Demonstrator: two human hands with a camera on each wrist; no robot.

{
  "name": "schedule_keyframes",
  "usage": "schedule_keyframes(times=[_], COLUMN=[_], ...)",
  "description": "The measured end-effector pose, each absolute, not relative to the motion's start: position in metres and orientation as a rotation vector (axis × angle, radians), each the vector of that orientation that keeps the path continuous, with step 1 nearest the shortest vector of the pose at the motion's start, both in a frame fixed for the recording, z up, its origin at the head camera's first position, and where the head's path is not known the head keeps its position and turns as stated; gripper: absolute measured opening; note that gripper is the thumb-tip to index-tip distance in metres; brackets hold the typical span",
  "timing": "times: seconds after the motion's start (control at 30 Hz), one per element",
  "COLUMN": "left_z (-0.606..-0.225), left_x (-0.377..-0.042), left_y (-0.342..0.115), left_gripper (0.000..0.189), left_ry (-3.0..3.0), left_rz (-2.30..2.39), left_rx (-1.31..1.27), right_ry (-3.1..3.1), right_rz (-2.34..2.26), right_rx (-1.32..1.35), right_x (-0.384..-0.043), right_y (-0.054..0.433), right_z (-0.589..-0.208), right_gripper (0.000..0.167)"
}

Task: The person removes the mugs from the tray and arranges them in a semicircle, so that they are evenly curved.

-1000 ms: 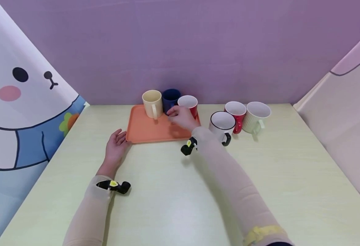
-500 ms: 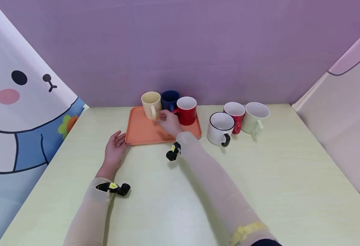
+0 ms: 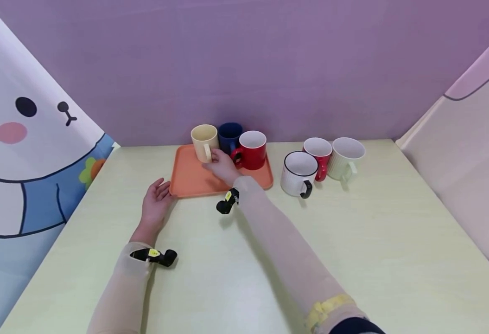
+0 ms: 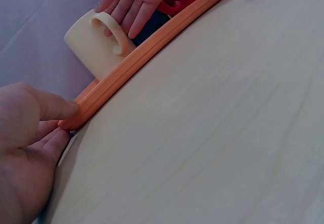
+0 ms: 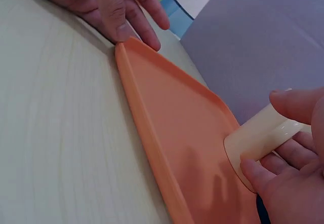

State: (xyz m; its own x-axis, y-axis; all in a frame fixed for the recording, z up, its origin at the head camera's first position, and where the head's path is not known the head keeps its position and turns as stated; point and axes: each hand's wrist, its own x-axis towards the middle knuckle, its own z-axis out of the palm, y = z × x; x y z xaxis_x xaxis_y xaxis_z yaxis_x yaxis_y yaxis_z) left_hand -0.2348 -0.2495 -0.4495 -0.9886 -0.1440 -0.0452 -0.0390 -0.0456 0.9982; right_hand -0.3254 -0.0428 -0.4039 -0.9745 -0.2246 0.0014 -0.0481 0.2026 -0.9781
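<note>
Purple cloth [image 3: 244, 60] hangs behind a pale wooden table [image 3: 206, 287], with a printed cartoon panel [image 3: 35, 157] along the left side. Near the cloth lies an orange tray [image 3: 190, 181], and 3 mugs are grouped at its back: a cream mug [image 3: 200, 150] at the left, a blue mug [image 3: 226, 143] set back in the middle, its base hidden, and a red mug [image 3: 256, 155] at the right. The cream mug stands upright on the tray, its handle [image 3: 207, 152] turned toward the person, which probably makes it the easiest part to reach. The right hand [image 3: 223, 168] is at that handle, thumb up by the top and a fingertip showing inside the loop; the other fingers look fairly straight, and I cannot tell whether they have closed on it. At the tray's near left corner the left hand [image 3: 155, 204] holds the edge lightly, thumb on 1 side and fingers on the other — likely to keep the tray from sliding. Right of the tray, 3 more mugs stand close together on the table: a white mug with a black handle [image 3: 296, 181], a smaller red-and-white mug [image 3: 322, 162] and a pale green ribbed mug [image 3: 340, 164] — their handles also face the near side, perhaps for the same easy reach.
</note>
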Motion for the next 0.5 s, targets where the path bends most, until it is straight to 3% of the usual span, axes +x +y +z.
schedule_keyframes(times=[0.27,0.5], left_z=[-0.4503,-0.4493], left_x=[-0.237,-0.235], left_y=[-0.2497,-0.25], left_gripper=[0.072,0.072], left_ry=[-2.145,-2.163], left_rz=[-2.186,-2.173], left_rx=[0.208,0.211], right_ry=[2.384,2.409], right_rz=[-1.917,-1.887], right_rx=[-0.226,-0.216], right_x=[-0.3227,-0.3233], right_y=[-0.0426,-0.0384], right_z=[-0.4026,-0.4034], right_gripper=[0.031,0.021])
